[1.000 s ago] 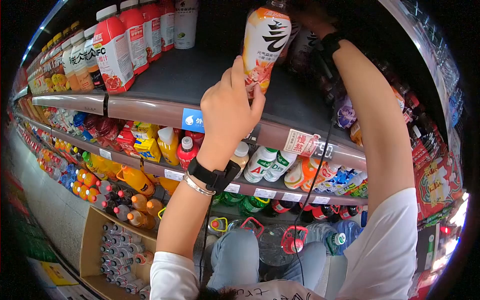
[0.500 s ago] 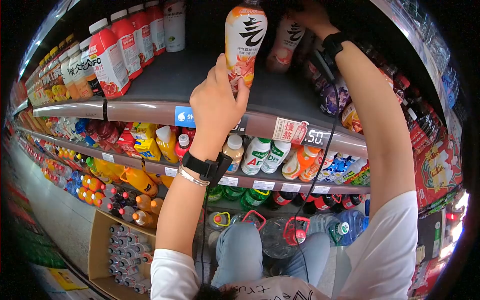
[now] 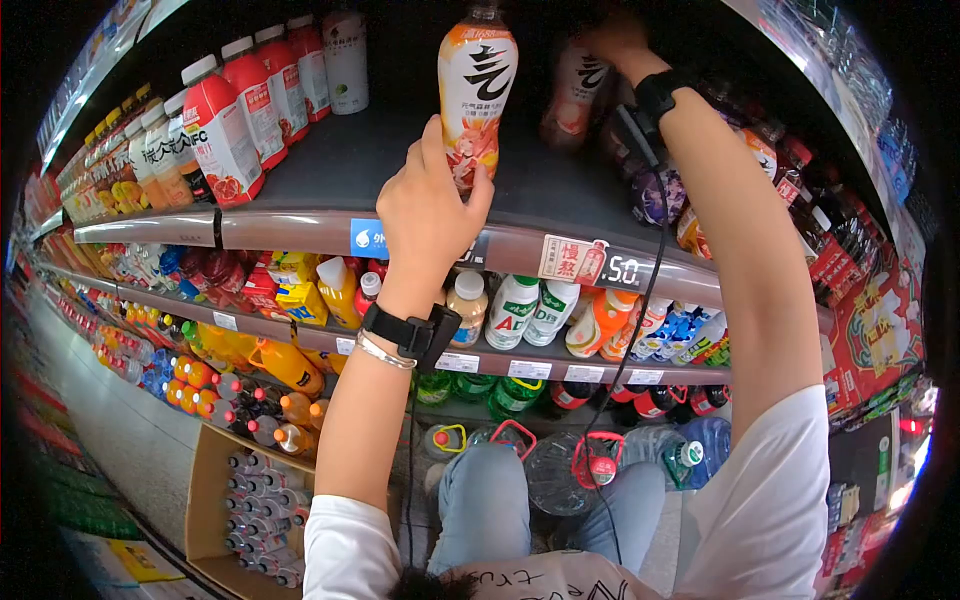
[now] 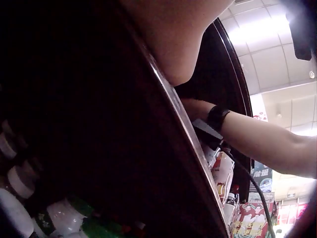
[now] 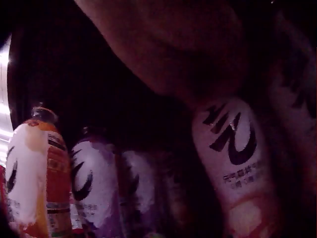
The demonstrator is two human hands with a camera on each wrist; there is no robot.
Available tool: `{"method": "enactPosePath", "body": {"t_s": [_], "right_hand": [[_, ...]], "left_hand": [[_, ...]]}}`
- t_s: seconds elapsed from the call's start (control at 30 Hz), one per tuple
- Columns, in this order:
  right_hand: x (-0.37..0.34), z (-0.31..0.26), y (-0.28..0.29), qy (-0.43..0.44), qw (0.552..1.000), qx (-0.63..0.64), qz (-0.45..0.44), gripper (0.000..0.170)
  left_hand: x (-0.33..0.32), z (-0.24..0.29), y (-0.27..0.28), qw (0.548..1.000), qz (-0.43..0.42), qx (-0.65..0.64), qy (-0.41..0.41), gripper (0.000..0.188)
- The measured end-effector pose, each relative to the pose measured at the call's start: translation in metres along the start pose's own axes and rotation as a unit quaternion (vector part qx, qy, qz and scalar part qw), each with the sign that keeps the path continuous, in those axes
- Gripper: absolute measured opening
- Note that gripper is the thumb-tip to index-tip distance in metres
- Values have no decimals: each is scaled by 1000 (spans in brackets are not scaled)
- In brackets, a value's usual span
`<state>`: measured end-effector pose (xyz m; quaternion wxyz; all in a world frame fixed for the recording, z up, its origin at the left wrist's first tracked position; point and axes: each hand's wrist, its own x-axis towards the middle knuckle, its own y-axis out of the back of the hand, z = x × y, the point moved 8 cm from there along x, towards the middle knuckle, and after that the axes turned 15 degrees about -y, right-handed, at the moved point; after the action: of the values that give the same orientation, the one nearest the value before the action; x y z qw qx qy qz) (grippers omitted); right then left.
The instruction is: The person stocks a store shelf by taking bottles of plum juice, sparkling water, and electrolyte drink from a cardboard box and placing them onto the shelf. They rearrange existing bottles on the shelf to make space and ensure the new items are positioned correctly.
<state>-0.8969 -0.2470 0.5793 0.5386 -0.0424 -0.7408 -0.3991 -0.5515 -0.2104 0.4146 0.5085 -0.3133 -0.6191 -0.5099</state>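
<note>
On your one dark upper shelf [image 3: 340, 165], your left hand [image 3: 428, 215] grips one orange-and-white bottle [image 3: 476, 95] lettered 元气森林. Your right hand [image 3: 617, 45] meets one pink bottle [image 3: 576, 100] at its top; you cannot tell its fingers' curl. Four red bottles [image 3: 222, 140] stand left; one price sign [image 3: 624, 270] reads ".50".

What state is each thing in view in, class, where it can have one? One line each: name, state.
Left hand, gripping bottle.
Orange-and-white plastic bottle, upright, held.
Right hand, at pink-and-white bottle's top; grip unclear.
Pink-and-white plastic bottle, top hidden.
Red plastic bottles with white caps, standing, capped.
Brown cardboard box, open, holding bottles.
</note>
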Motion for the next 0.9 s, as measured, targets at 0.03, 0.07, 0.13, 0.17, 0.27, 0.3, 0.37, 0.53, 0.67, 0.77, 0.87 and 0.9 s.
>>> {"method": "enactPosePath", "body": {"t_s": [0.03, 0.07, 0.13, 0.17, 0.27, 0.3, 0.37, 0.53, 0.67, 0.77, 0.87, 0.9], "right_hand": [[-10, -5, 13, -26, 1000, 4, -10, 63], [-20, -10, 26, -59, 998, 4, -22, 64], [-59, -23, 65, -153, 987, -3, -47, 66], [-76, -31, 83, -180, 982, -5, -51, 67], [-140, -53, 124, -153, 987, 43, -33, 66], [-172, -62, 146, -125, 988, 87, -27, 61], [-216, -65, 154, -61, 960, 231, -144, 45], [-293, -52, 169, 8, 951, 290, -110, 36], [-317, -40, 165, 15, 934, 353, -56, 44], [-319, -35, 166, 24, 938, 344, -36, 48], [-325, -34, 159, 52, 948, 313, -14, 55], [-327, -34, 158, 47, 949, 312, -11, 57]], "left_hand": [[-1, 0, 0, 1000, 0, 3, -1, 63], [-1, 0, 0, 1000, 1, 5, -2, 64], [-1, -1, -1, 1000, 2, 1, -3, 64], [-1, -1, -1, 1000, 2, -1, -3, 64], [0, -3, -2, 999, -33, -18, 38, 63], [1, -2, -3, 999, -31, -18, 35, 63], [1, -2, -4, 999, -27, -18, 28, 63], [9, 9, -2, 998, -65, -15, 22, 65], [15, 33, -12, 994, -101, -51, 5, 64], [20, 53, -29, 986, -132, -101, 24, 61], [23, 65, -51, 977, -161, -115, 77, 45], [22, 68, -58, 972, -180, -116, 101, 42]]}}
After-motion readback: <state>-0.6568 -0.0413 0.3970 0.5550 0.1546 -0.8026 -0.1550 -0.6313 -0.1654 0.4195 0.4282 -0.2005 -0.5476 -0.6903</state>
